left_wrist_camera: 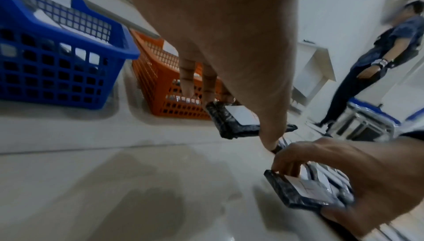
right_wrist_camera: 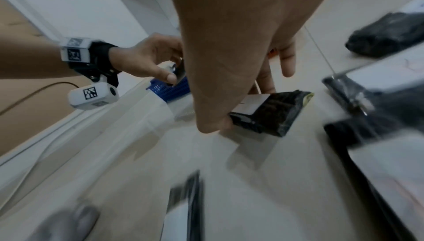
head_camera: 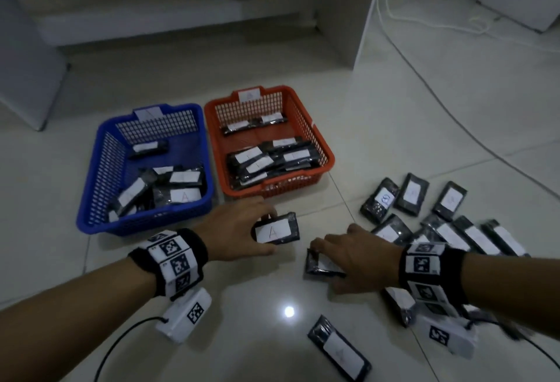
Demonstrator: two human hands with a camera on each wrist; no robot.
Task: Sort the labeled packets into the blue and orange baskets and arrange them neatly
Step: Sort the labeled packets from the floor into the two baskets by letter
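Left hand (head_camera: 242, 227) pinches the "A" packet (head_camera: 277, 229) by its short ends, label up so it reads, just below the orange basket (head_camera: 324, 151) at frame centre, likely bound for the blue basket (head_camera: 91, 187) at centre left. Right hand (head_camera: 360, 257) grips a second packet (head_camera: 322, 265), tilted off the floor, likely to check its label; unsorted packets (head_camera: 448, 230) crowd the lower right.

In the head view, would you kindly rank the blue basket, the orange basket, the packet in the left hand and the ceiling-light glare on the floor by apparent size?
1-2. Blue basket and orange basket: alike; blue sits nearer, so unsure.
3. Packet marked A, held by the left hand.
4. Glare spot.
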